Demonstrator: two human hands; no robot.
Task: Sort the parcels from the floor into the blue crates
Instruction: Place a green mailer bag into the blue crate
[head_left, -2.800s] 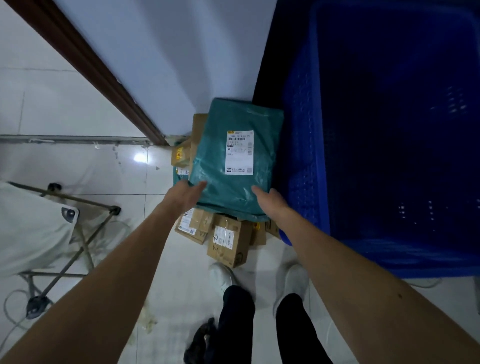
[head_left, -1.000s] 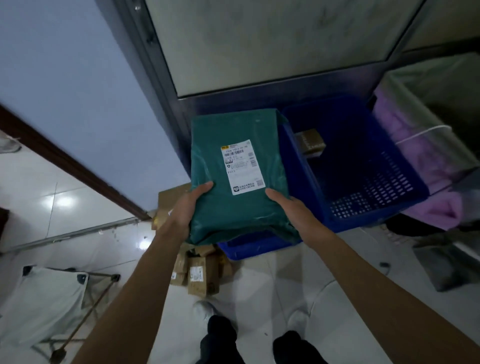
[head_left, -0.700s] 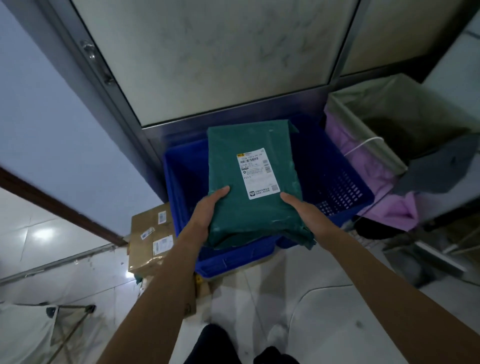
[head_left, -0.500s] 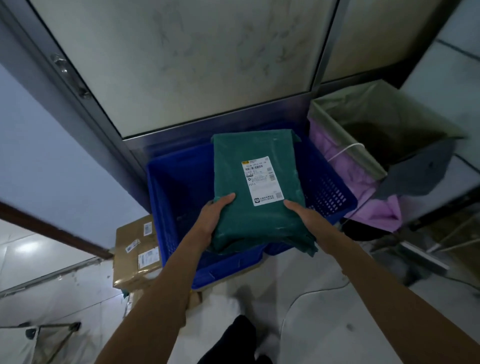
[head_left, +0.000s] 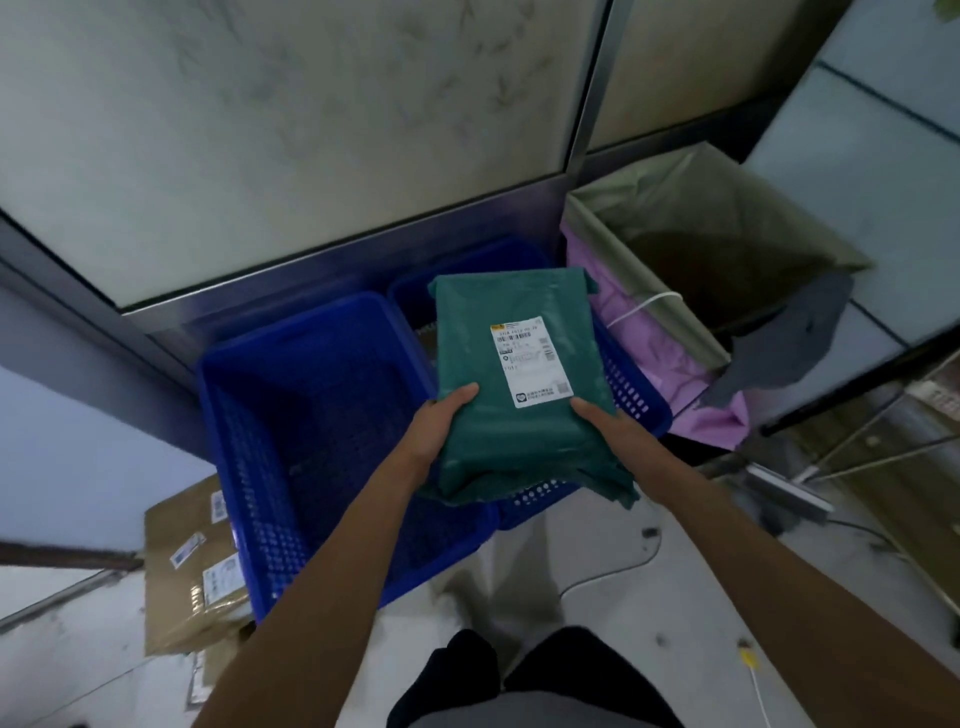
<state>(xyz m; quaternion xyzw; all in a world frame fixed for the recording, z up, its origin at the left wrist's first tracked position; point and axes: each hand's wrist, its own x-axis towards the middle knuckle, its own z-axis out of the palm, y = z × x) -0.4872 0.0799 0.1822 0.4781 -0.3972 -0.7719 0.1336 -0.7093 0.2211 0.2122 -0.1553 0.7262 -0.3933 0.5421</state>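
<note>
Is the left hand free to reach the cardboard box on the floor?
Probably not: the left hand, with the right hand, grips the green parcel, and the cardboard box lies low, left of the blue crate.

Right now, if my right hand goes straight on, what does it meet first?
Holding the green parcel, your right hand probably reaches the right blue crate first; depth is unclear.

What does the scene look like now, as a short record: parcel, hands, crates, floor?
parcel: green parcel, label up, held above right crate
hands: left hand and right hand grip its near corners
crates: left crate beside right crate
floor: box left of left crate
</note>
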